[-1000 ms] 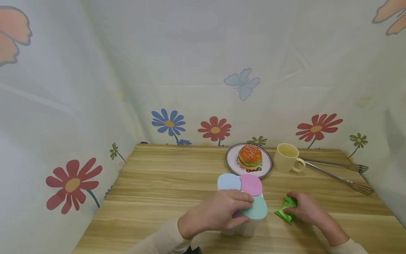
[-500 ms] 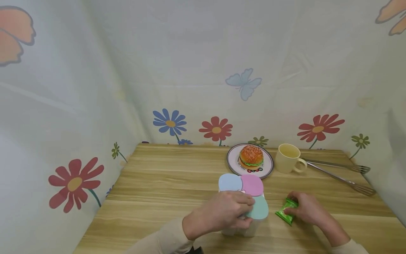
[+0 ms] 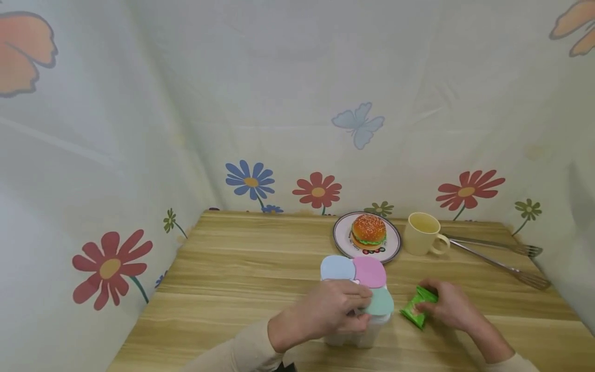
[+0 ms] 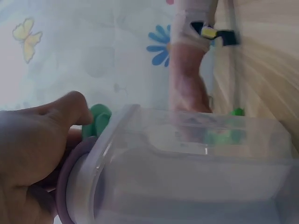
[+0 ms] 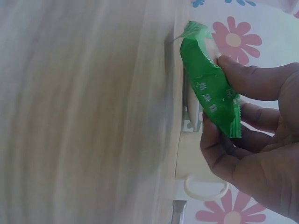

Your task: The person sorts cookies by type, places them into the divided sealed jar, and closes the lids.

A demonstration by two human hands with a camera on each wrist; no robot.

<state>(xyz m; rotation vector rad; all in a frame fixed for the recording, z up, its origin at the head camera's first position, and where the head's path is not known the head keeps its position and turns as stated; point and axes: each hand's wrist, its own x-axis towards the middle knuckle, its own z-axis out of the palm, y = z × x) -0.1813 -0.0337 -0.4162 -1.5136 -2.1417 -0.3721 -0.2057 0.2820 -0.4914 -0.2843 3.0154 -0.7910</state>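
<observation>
A clear container (image 4: 196,177) has a petal-shaped top with a light blue lid (image 3: 337,267), a pink lid (image 3: 370,272) and a mint green lid (image 3: 380,302). My left hand (image 3: 327,307) pinches the green lid, whose front edge stands slightly raised off the container. In the left wrist view a purple lid (image 4: 70,182) shows under the same hand, and the green lid (image 4: 98,119) pokes out past a finger. My right hand (image 3: 448,305) holds a small green wrapped packet (image 5: 210,84) between thumb and fingers, to the right of the container. White lettering marks its wrapper.
Behind the container, a toy hamburger (image 3: 369,231) sits on a round plate (image 3: 341,232). A yellow mug (image 3: 420,235) stands beside it, handle to the right. Two metal utensils, a slotted one (image 3: 525,250) and a whisk-like one (image 3: 532,279), lie at the far right. Flowered cloth (image 3: 279,103) surrounds the table.
The green lid's front edge has risen from the container under my left hand. The packet in my right hand has shifted and tilted slightly; both hands otherwise stay in place.
</observation>
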